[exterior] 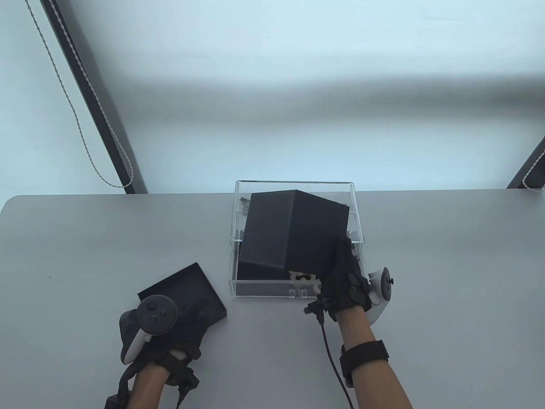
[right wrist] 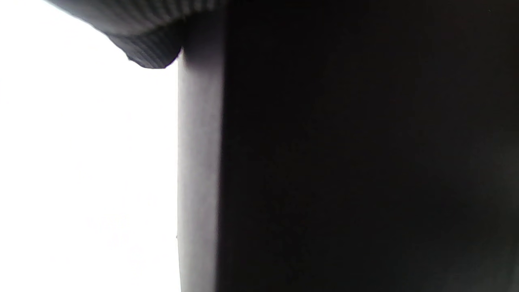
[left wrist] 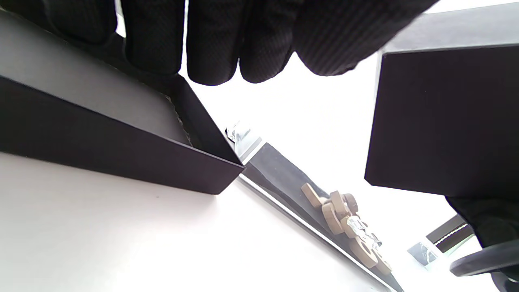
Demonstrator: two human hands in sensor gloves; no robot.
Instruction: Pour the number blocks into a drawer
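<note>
A black box point(exterior: 294, 232) is held in the grip of the right hand point(exterior: 347, 283), whose gloved fingers are wrapped round the box's near right corner. The box is tipped over above the clear drawer point(exterior: 294, 187), which stands on the grey worktop point(exterior: 85, 238) directly beneath that grip. Tan number blocks point(exterior: 303, 279) are seen lying in the drawer just left of the right hand and under the box's lower edge; in the left wrist view they point(left wrist: 344, 225) are shown as a small heap against the drawer's front wall. In the right wrist view only the dark side of the box point(right wrist: 344, 162) and one fingertip point(right wrist: 150, 56) can be made out.

The black lid point(exterior: 191, 285) is held down flat on the worktop by the left hand point(exterior: 179, 319), the fingers point(left wrist: 211, 44) being laid over its inner face. The drawer is found just beside this grip, to its right and slightly beyond.
</note>
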